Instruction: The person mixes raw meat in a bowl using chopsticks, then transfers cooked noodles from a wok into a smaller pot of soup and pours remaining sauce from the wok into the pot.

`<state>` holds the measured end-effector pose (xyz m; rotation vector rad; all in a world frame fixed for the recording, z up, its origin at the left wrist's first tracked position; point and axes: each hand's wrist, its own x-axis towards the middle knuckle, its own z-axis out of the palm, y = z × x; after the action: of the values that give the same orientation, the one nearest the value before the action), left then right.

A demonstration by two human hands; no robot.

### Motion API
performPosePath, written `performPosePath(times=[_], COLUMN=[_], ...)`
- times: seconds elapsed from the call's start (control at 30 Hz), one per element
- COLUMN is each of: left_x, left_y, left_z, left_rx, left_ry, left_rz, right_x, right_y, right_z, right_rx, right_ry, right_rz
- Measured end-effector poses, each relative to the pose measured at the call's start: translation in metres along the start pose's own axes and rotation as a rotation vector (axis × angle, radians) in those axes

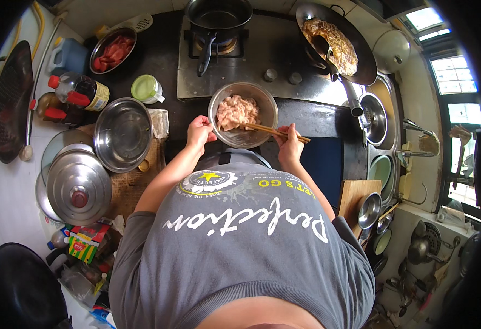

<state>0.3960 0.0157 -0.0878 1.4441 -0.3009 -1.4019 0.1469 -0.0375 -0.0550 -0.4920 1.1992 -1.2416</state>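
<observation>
A round stainless steel bowl (pixel 268 103) stands at the front edge of the counter, just before my body. Pale pink pieces of raw meat (pixel 237 112) lie in it, heaped toward the far left. My left hand (pixel 200 132) grips the bowl's left rim between thumb and fingers. A pair of wooden chopsticks (pixel 279 131) is held in my right hand (pixel 289 142), at the bowl's lower right. Their tips reach in to the near side of the meat.
A black frying pan (pixel 217 17) sits on a lit gas burner (pixel 220 44). At the back right a wok (pixel 365 61) holds cooked noodles (pixel 333 43) and a ladle. On the left are a bowl of red slices (pixel 115 51), sauce bottles (pixel 86 92), an empty steel basin (pixel 122 135) and pot lids (pixel 79 185).
</observation>
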Motion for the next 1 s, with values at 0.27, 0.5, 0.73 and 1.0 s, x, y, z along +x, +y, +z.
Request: performPosePath(times=[0.27, 0.5, 0.73, 1.0], left_x=[0.004, 0.000, -0.002, 0.000], left_y=[-0.001, -0.001, -0.002, -0.002], left_z=[-0.003, 0.002, 0.001, 0.000], left_rx=[0.023, 0.009, -0.022, 0.002], left_ry=[-0.020, 0.005, -0.021, -0.008], left_rz=[0.005, 0.012, 0.020, 0.007], right_x=[0.030, 0.028, 0.036, 0.057], right_y=[-0.008, -0.094, -0.106, -0.029], right_z=[0.061, 0.101, 0.056, 0.017], right_rx=[-0.131, -1.024, -0.817, -0.158], right_ry=[-0.119, -0.690, -0.685, -0.287], right_rz=[-0.159, -0.229, -0.300, -0.126])
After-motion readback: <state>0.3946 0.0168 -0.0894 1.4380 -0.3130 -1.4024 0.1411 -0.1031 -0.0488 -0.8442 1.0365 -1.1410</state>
